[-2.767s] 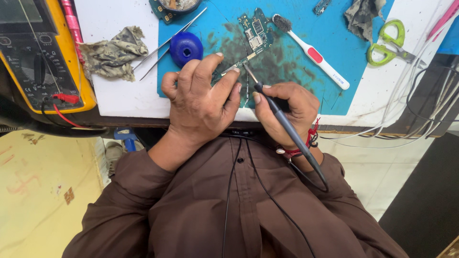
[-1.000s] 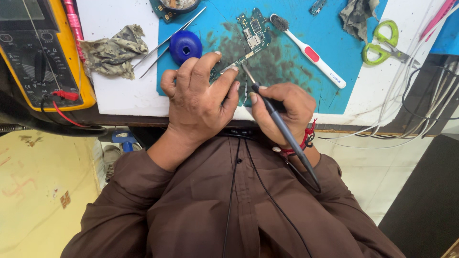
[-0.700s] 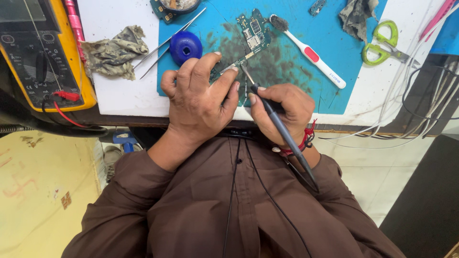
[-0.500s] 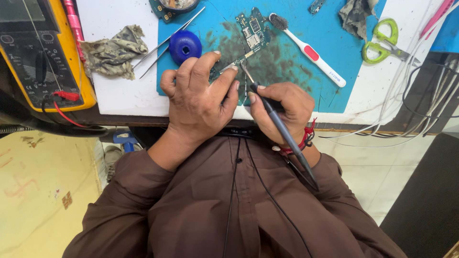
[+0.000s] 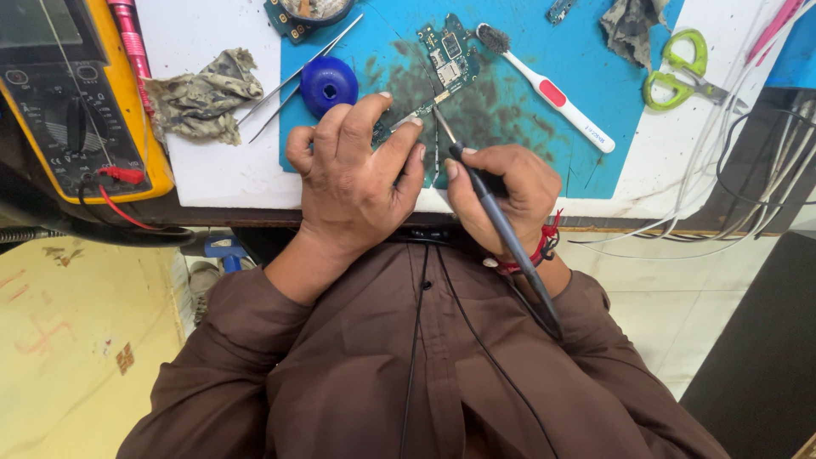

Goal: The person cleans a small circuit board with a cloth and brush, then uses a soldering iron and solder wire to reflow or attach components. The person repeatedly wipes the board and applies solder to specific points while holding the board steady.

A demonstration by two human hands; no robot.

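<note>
A single head-worn camera looks steeply down, close over the person's chest and hands, onto the near edge of the worktop (image 5: 212,170).

The yellow multimeter with a black dial (image 5: 72,110) is cut off at the upper left edge of the frame. At the top edge, a round dish on a green board (image 5: 306,10) shows only its lower part. The left hand (image 5: 353,183) covers part of the small green strip of circuit board (image 5: 408,117) under its fingers (image 5: 367,119). The dark soldering iron (image 5: 501,225) tip's contact point is too small to tell.
</note>
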